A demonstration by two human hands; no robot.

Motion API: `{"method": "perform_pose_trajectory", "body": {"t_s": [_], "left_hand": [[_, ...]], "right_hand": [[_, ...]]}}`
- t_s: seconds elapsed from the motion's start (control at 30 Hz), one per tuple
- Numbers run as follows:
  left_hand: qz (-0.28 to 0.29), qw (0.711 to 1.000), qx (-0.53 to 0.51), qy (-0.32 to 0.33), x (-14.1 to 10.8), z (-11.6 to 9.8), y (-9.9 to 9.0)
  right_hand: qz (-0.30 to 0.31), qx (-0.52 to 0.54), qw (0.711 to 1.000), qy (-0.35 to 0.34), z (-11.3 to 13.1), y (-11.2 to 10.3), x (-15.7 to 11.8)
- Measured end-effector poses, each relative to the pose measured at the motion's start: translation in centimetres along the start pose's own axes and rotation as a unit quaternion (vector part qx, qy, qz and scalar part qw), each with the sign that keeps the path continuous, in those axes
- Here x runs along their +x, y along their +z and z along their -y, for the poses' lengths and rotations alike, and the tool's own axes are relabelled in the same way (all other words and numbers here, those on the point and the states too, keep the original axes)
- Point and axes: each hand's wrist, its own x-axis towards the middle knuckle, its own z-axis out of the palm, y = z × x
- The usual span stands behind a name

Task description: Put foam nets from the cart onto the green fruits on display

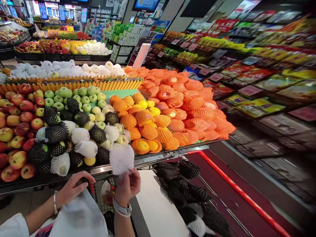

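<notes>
Your right hand (128, 187) pinches the white foam-mesh sleeve (121, 159) by its lower edge, just below the frame's centre; a light grip should avoid tearing it. Your left hand (71, 187), lower left, curves open, seemingly empty.

A white sleeve (14, 227) shows, plus silver bangle (55, 202) and watch (122, 209) (silvery too).

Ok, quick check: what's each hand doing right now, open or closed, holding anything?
Left hand: open, holding nothing visible.
Right hand: closed, pinching a white, roughly rectangular foam-mesh sleeve.
</notes>
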Motion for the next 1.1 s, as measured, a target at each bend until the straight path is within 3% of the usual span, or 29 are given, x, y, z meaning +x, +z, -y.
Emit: {"method": "perform_pose_trajectory", "body": {"t_s": [0.1, 0.23, 0.3, 0.4, 0.63, 0.83, 1.1], "left_hand": [[-0.045, 0.989, 0.100, 0.098, -0.7, -0.1, 0.1], [-0.227, 0.931, 0.248, 0.143, -1.4, -0.1, -0.5], [-0.241, 0.922, 0.271, 0.138, -1.5, -0.1, -1.2], [-0.218, 0.934, 0.251, 0.130, -1.5, 0.1, -2.2], [-0.296, 0.933, 0.191, 0.078, -1.8, 0.2, -2.8], [-0.217, 0.957, 0.180, 0.068, -2.0, -0.2, -2.3], [-0.233, 0.950, 0.183, 0.100, -2.1, 0.2, -2.5]], "right_hand": [[0.075, 0.111, 0.991, -0.016, 4.4, 2.7, -2.9], [0.221, 0.147, 0.964, 0.024, 7.5, 4.6, -7.1], [0.262, 0.161, 0.951, 0.020, 8.0, 4.8, -8.2], [0.299, 0.174, 0.938, 0.000, 8.1, 4.7, -8.9], [0.297, 0.195, 0.933, 0.057, 7.1, 5.2, -9.8], [0.306, 0.171, 0.931, 0.102, 7.0, 5.1, -10.2], [0.249, 0.125, 0.959, 0.058, 7.1, 4.4, -10.5]]}}
